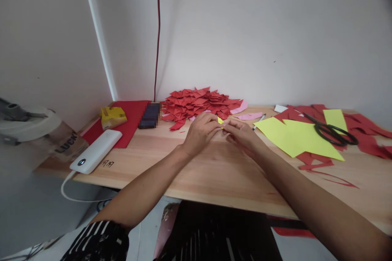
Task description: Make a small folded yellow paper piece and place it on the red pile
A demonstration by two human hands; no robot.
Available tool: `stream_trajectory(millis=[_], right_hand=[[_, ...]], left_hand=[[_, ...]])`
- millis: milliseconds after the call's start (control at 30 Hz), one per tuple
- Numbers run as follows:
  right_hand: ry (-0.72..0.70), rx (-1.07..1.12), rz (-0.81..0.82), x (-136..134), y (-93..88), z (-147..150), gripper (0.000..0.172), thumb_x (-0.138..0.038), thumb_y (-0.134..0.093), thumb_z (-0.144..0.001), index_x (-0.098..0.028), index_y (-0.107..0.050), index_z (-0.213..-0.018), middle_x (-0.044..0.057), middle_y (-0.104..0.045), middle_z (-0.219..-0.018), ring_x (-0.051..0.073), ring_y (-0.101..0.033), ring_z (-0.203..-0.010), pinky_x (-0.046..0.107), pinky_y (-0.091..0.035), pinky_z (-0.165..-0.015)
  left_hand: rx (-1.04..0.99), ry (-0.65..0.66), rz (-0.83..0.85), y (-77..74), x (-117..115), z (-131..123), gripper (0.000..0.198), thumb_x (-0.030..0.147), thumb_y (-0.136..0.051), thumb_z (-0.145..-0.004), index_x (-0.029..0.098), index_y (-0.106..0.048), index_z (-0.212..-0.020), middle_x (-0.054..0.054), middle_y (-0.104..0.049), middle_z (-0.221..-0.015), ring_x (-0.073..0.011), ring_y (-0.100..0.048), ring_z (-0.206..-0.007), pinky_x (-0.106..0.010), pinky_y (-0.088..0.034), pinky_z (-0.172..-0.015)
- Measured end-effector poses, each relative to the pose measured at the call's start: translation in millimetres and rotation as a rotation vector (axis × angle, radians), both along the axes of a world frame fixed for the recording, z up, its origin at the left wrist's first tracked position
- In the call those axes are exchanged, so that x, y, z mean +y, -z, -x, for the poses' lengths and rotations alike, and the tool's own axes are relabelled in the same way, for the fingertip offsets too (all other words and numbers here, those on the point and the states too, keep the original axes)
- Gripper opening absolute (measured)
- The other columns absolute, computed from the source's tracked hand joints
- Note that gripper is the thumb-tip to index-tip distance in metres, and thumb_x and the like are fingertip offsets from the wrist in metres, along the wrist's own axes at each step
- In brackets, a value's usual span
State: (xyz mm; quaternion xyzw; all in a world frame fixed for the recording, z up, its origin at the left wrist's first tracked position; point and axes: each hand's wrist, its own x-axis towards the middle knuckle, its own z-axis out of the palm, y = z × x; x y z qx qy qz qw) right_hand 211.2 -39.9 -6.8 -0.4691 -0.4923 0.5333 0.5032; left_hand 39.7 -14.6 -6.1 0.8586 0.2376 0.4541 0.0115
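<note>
A small piece of yellow paper shows between my two hands above the wooden table. My left hand is closed on it from the left, fingers pinched together. From the right, my right hand pinches the same piece with thumb and fingertips. Most of the paper is hidden by the fingers, so its shape cannot be made out. Just behind my hands lies a heap of folded red paper pieces, with pink paper scraps beside it.
Yellow paper sheets, red paper scraps and black scissors lie at right, a pen nearer. At left are a white power bank with cable, a yellow packet, red paper, a dark blurred object and a clear cup.
</note>
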Motion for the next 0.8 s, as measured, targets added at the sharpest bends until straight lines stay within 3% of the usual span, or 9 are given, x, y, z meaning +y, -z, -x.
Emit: stream_trajectory(millis=[200,400,800], right_hand=[[0.021,0.03,-0.011,3,5.1,1,0.032,-0.043,-0.078,-0.065,-0.018,-0.058,-0.064,-0.002,-0.052,-0.061,0.006,-0.034,-0.05,0.023,-0.019,-0.044],[0.011,0.011,-0.018,5,8.4,0,0.031,-0.043,-0.076,-0.067,-0.018,-0.059,-0.065,-0.002,-0.052,-0.061,0.005,-0.034,-0.046,0.023,-0.018,-0.042],[0.059,0.023,-0.053,8,14.6,2,0.029,-0.044,-0.075,-0.068,-0.018,-0.062,-0.07,-0.003,-0.051,-0.06,0.006,-0.036,-0.047,0.024,-0.022,-0.044]], left_hand=[[-0.114,0.061,0.113,3.7,2,-2,0.016,0.023,-0.051,-0.093,0.017,-0.066,-0.089,-0.007,-0.058,-0.093,-0.0163,-0.054,-0.092,-0.028,-0.044,-0.08],[-0.134,0.043,0.179,2.1,2,-1,0.015,0.022,-0.054,-0.091,0.018,-0.069,-0.087,-0.005,-0.055,-0.089,-0.0159,-0.053,-0.087,-0.029,-0.043,-0.078],[-0.457,0.015,0.652,7.5,1,-10,0.002,0.016,-0.068,-0.074,0.017,-0.07,-0.073,-0.005,-0.057,-0.09,-0.0154,-0.055,-0.086,-0.025,-0.042,-0.07]])
